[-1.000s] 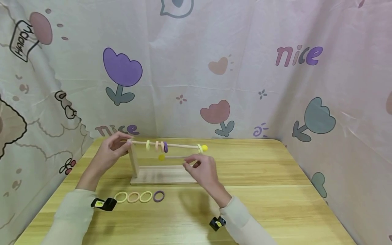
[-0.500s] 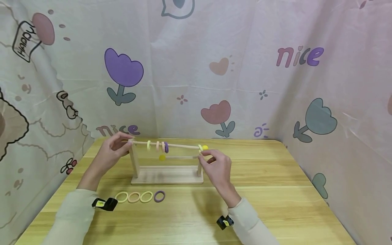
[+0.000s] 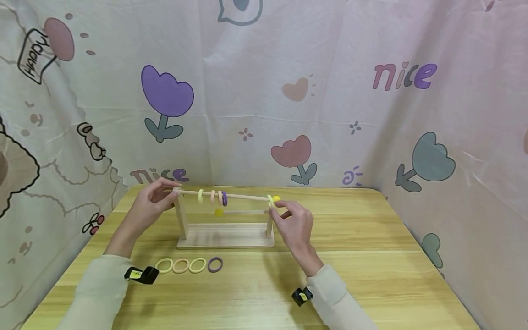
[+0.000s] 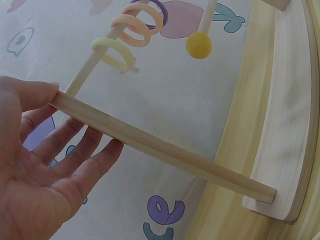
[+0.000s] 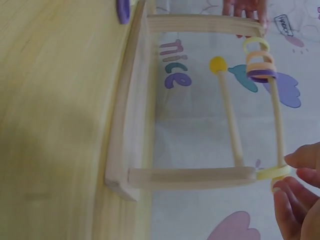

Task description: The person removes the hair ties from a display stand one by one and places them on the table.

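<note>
A wooden stand [image 3: 227,236] has an upper rod [image 3: 247,197] tipped by a yellow ball [image 3: 277,199], and a lower rod [image 3: 247,212] with a yellow ball [image 3: 218,212] at its free end. My left hand [image 3: 150,201] holds the top of the left post [image 4: 165,150], thumb on one side and fingers on the other. On the upper rod hang a pale yellow ring [image 4: 112,54], two peach rings [image 4: 131,31] and a purple ring [image 5: 262,76]. My right hand [image 3: 294,224] pinches another pale yellow ring [image 5: 272,173] by the upper ball, at the right post [image 5: 195,177].
On the table in front of the stand lies a row of loose rings: yellow [image 3: 164,266], peach [image 3: 180,266], yellow [image 3: 197,265] and purple [image 3: 215,264]. A printed curtain [image 3: 247,91] hangs behind the wooden table [image 3: 350,275].
My right hand has moved right, from beside the lower rod to the pale yellow ring at the upper rod's ball end. My left hand has stayed at the left post.
</note>
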Tool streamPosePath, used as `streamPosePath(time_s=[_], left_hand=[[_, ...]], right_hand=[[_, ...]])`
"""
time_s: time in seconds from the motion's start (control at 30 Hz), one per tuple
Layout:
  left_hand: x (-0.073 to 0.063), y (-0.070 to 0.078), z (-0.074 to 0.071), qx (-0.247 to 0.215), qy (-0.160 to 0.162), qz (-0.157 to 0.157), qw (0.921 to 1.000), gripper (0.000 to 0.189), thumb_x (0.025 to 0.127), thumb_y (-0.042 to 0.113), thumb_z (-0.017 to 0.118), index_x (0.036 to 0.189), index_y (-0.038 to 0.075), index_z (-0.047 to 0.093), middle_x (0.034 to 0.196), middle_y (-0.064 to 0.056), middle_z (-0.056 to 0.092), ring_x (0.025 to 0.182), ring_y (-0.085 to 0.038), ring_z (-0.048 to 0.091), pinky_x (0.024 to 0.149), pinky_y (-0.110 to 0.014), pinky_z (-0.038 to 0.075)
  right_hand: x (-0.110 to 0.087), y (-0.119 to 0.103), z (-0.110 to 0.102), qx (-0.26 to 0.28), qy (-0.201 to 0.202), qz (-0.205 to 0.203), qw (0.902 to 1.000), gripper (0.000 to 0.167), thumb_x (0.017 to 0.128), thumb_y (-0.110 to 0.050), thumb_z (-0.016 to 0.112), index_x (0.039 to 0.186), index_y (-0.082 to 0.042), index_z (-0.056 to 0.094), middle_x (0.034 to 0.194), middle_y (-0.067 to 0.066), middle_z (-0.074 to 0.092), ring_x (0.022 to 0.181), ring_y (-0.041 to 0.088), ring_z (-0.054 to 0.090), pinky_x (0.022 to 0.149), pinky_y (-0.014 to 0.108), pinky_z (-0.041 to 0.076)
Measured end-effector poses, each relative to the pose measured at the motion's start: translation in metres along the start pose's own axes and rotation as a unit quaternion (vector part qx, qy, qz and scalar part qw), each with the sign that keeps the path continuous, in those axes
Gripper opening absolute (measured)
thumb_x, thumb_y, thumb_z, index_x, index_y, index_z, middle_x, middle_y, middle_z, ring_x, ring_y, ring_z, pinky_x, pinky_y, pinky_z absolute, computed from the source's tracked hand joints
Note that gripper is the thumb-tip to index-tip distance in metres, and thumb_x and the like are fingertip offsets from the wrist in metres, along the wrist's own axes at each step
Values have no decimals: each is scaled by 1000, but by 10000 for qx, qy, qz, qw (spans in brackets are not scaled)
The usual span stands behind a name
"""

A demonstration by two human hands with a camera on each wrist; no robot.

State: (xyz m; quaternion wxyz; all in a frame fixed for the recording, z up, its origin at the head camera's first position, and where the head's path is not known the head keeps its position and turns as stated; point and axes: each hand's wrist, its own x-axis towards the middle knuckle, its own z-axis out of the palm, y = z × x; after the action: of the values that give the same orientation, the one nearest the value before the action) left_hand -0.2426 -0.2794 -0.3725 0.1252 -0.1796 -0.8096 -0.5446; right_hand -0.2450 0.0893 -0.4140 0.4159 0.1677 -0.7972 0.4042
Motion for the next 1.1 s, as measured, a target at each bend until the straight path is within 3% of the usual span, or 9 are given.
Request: streamPosePath(time_s=[0.23, 0.43, 0.63, 0.9, 1.1], left_hand=[[0, -1, -1, -68, 2, 39, 10000, 18, 106, 13, 59, 122, 5, 60, 118, 8, 69, 105, 4, 68, 85, -14, 59], [0, -1, -1, -112, -3, 36, 9999, 16, 106, 12, 59, 121, 8, 61, 116, 15, 68, 106, 4, 68, 85, -14, 59], [0, -1, -1, -74, -6, 21, 10000, 18, 106, 13, 59, 122, 5, 60, 116, 18, 67, 106, 6, 67, 85, -13, 58], [0, 0, -1, -89, -23, 12, 10000, 29, 106, 12, 58, 126, -8, 54, 116, 18, 67, 106, 6, 67, 85, -13, 58], [0, -1, -1, -131, -25, 11, 9999, 24, 106, 12, 59, 125, -2, 57, 117, 10, 67, 105, 3, 68, 85, -14, 59]], right_hand=[[-2, 4, 6, -133, 219, -144, 9996, 13, 76, -9, 89, 86, -3, 82, 80, 10, 80, 48, 15, 68, 50, 20, 54], [-5, 8, 14, -210, 391, -293, 9986, 12, 75, -9, 89, 83, -3, 81, 78, 10, 79, 46, 15, 67, 48, 27, 56], [-7, 10, 21, -342, 520, -317, 9976, 10, 74, -8, 88, 80, -5, 81, 75, 7, 79, 44, 12, 65, 47, 21, 52], [-7, 8, 23, -332, 519, -192, 9979, 4, 77, -6, 82, 81, -4, 81, 73, 8, 79, 45, 14, 66, 47, 26, 52], [-7, 10, 21, -4, 558, -88, 9984, 4, 76, -2, 82, 80, -3, 81, 71, 9, 77, 42, 14, 63, 46, 13, 47]])
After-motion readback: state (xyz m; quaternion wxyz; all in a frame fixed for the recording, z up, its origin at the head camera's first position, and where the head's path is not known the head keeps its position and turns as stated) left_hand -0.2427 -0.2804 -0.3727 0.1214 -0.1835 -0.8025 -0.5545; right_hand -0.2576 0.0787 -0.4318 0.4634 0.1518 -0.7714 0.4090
